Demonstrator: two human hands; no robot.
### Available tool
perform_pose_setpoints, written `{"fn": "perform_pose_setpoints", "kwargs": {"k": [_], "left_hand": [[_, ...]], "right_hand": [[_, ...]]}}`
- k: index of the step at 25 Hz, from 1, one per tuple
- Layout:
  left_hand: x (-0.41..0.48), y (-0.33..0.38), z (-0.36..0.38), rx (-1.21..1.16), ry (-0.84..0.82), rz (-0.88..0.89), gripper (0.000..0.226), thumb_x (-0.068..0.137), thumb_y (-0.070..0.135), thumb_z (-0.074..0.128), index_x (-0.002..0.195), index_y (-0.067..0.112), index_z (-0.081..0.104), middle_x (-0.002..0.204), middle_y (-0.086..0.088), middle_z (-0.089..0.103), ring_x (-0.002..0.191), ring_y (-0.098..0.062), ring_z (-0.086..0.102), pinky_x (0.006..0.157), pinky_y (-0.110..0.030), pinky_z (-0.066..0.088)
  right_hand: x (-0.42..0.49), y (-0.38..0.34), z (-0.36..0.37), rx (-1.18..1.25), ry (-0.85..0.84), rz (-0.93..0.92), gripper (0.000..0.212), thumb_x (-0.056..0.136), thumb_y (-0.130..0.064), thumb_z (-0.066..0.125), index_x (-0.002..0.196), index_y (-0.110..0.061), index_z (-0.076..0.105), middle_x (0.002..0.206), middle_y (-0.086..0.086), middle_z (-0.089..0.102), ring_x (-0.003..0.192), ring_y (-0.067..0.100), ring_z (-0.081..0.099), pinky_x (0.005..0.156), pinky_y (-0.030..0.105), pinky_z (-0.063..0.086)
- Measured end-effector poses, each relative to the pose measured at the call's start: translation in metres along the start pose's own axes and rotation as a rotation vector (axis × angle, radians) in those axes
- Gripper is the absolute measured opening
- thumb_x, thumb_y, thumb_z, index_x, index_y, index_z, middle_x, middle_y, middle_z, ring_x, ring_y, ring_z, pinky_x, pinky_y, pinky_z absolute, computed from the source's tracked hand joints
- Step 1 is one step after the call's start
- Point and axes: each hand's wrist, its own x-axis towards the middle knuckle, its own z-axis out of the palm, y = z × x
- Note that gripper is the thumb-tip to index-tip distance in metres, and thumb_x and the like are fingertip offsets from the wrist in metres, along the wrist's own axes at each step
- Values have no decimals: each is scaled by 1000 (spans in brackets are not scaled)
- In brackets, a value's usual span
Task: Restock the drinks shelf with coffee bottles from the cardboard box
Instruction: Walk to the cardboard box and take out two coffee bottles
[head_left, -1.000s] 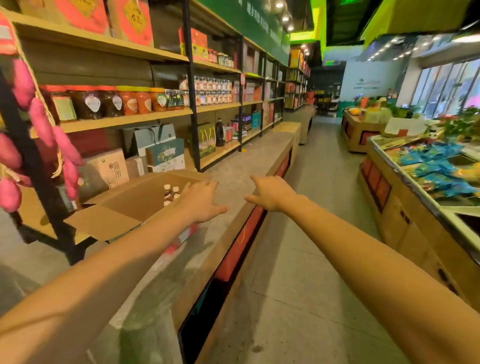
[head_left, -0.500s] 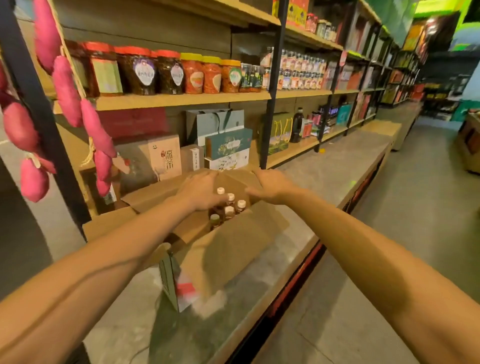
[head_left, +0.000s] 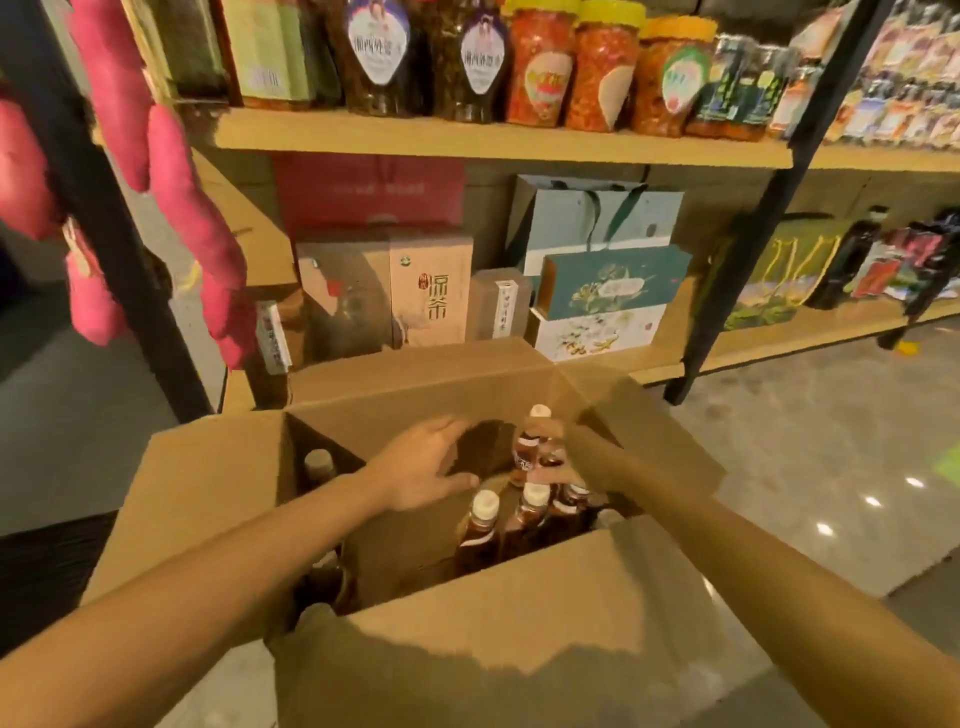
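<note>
Coffee bottle (head_left: 527, 447) in right hand (head_left: 582, 457); cardboard box (head_left: 218, 467) on grey shop counter (head_left: 831, 441).

- The box (head_left: 519, 634) mouth, centre frame, is open, flaps folded outward.
- Both hands fill its far half: left hand (head_left: 423, 467) spread, right hand (head_left: 576, 454) gripping a bottle (head_left: 525, 441).
- Lower centre inside, a bare gap lies between bottles (head_left: 532, 512) on the right and a cap (head_left: 318, 461) at left.
- Cartons (head_left: 431, 286) crowd the shelf (head_left: 660, 370) just behind the far flap.
- Counter (head_left: 831, 457) right of the box lies open.
</note>
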Motion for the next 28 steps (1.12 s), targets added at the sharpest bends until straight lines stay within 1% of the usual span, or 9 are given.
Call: {"fn": "perform_pose_setpoints", "kwargs": {"k": [2, 5, 8, 10, 13, 16, 19, 23, 28], "left_hand": [[15, -8, 21, -78, -64, -76, 70, 87, 42, 60, 146, 20, 28, 151, 2, 34, 136, -13, 34, 111, -25, 26], [30, -13, 49, -209, -133, -175, 78, 81, 46, 66, 145, 17, 31, 148, 5, 38, 133, -8, 37, 110, -22, 29], [37, -10, 70, -309, -126, -247, 79, 78, 40, 72, 143, 17, 33, 137, 16, 37, 122, 5, 33, 94, -2, 24], [42, -14, 89, -342, -134, -299, 81, 76, 39, 75, 143, 17, 34, 142, 12, 39, 125, 3, 35, 93, 0, 23], [43, -20, 112, -380, -180, -408, 82, 75, 44, 74, 143, 24, 34, 143, 7, 41, 129, -8, 37, 102, -16, 27], [43, -28, 127, -534, -149, -441, 67, 75, 27, 77, 134, 20, 46, 119, 13, 50, 111, 0, 43, 95, -6, 34], [44, -35, 135, -710, -107, -458, 49, 72, 13, 80, 116, 16, 60, 106, 10, 62, 102, -1, 56, 92, -8, 42], [43, -45, 140, -768, -100, -396, 33, 74, 6, 76, 104, 7, 64, 105, -8, 66, 99, -7, 60, 88, -13, 45], [36, -54, 125, -724, -93, -481, 47, 70, 38, 79, 108, 16, 62, 111, -2, 61, 108, -12, 56, 100, -36, 45]], "right_hand": [[38, 28, 4, 147, -178, -82, 68, 87, -13, 65, 145, -12, 29, 148, 4, 36, 139, 22, 34, 112, 29, 29], [83, 53, 12, 207, -402, -146, 79, 82, -1, 68, 147, -8, 24, 152, 12, 30, 140, 26, 31, 110, 29, 29], [110, 58, 25, 235, -534, -197, 80, 81, -5, 70, 147, -14, 26, 151, 8, 33, 139, 21, 34, 110, 28, 31], [121, 60, 29, 219, -608, -219, 82, 79, -9, 73, 146, -18, 27, 151, 4, 35, 139, 18, 35, 112, 29, 32], [124, 62, 34, 81, -592, -222, 86, 77, -13, 75, 147, -22, 25, 151, -1, 35, 138, 16, 34, 111, 28, 34], [127, 61, 43, -45, -531, -193, 72, 80, -3, 69, 142, -19, 36, 146, 2, 41, 132, 21, 41, 100, 26, 40], [132, 57, 50, -142, -534, -292, 36, 77, -9, 73, 110, -14, 60, 121, 9, 61, 105, 22, 57, 81, 27, 43], [139, 53, 55, -13, -537, -337, 16, 73, -14, 75, 84, -13, 62, 94, 6, 67, 91, 24, 63, 83, 36, 50], [142, 50, 59, 176, -520, -334, 28, 71, -20, 78, 95, -11, 65, 99, 2, 69, 95, 19, 64, 89, 34, 51]]}}
